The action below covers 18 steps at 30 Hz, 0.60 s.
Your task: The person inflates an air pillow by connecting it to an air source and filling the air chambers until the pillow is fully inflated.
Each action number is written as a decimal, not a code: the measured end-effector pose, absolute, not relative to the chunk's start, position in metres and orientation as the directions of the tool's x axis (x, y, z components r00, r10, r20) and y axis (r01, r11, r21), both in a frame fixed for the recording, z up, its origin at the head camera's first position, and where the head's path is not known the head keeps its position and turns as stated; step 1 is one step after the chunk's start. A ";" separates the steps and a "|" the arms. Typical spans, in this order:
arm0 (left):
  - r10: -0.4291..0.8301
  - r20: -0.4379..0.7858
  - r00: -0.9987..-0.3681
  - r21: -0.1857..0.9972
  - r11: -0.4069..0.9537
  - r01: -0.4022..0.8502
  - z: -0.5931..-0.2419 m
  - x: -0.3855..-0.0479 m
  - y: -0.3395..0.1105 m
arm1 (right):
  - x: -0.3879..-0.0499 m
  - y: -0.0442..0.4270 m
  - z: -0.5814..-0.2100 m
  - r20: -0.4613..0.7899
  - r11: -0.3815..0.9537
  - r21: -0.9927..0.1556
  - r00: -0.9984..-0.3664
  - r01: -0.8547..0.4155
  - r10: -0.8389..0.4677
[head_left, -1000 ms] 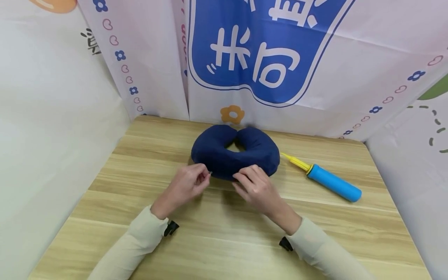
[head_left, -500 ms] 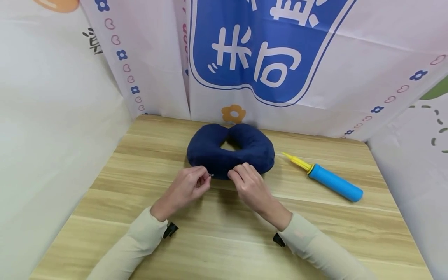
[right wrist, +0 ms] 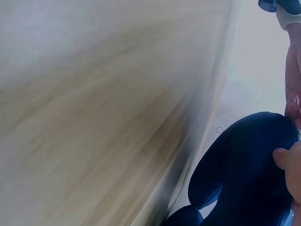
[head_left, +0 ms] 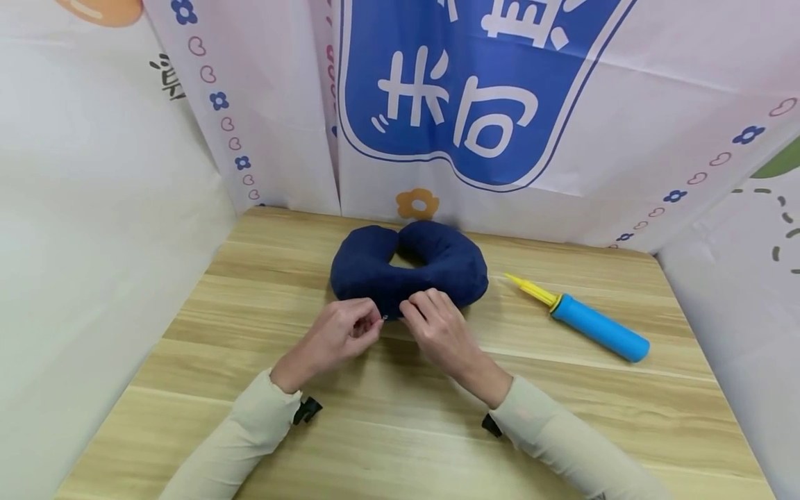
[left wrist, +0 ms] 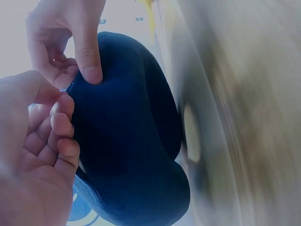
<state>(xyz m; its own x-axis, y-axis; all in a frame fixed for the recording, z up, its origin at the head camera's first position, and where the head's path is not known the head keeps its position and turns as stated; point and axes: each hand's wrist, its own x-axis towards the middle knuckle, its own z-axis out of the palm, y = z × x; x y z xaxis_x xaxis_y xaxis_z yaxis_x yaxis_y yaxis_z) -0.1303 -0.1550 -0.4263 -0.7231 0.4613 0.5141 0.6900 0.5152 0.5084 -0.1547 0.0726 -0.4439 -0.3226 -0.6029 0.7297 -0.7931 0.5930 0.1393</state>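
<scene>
A navy U-shaped neck pillow (head_left: 409,283) lies on the wooden table, its two ends pointing to the back wall. At its near edge my left hand (head_left: 337,335) pinches a small metal zipper pull (head_left: 385,317) between thumb and forefinger. Close beside it, my right hand (head_left: 440,332) pinches the pillow's front edge. The left wrist view shows the right thumb (left wrist: 91,66) pressing the blue cloth and a short stretch of zipper teeth (left wrist: 81,165) below the left fingers. Most of the seam is hidden by the hands.
A blue hand pump (head_left: 600,328) with a yellow nozzle (head_left: 528,287) lies right of the pillow, its tip pointing towards it. Behind the table (head_left: 400,430) hangs a printed cloth (head_left: 281,104); white sheets stand on both sides.
The pillow has shifted left and turned a little. My right hand has moved left with its edge, and my left hand has slid slightly right with the zipper pull, so the hands are closer together.
</scene>
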 end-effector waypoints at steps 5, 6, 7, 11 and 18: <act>0.483 0.545 -0.686 0.411 0.559 0.720 -0.429 -0.128 -0.160 | -0.158 0.075 -0.447 0.734 0.574 0.093 -0.334 -0.813 -0.592; 0.478 0.558 -0.678 0.393 0.568 0.723 -0.429 -0.128 -0.163 | -0.159 0.077 -0.448 0.741 0.566 0.077 -0.332 -0.821 -0.583; 0.467 0.573 -0.673 0.375 0.581 0.722 -0.430 -0.129 -0.166 | -0.160 0.079 -0.448 0.750 0.556 0.062 -0.329 -0.829 -0.573; 0.426 0.596 -0.681 0.342 0.632 0.695 -0.431 -0.131 -0.182 | -0.163 0.087 -0.452 0.780 0.500 0.035 -0.289 -0.866 -0.556; 0.480 0.361 -0.799 0.433 0.673 0.600 -0.436 -0.133 -0.189 | -0.163 0.097 -0.458 0.690 0.445 0.055 -0.288 -0.894 -0.664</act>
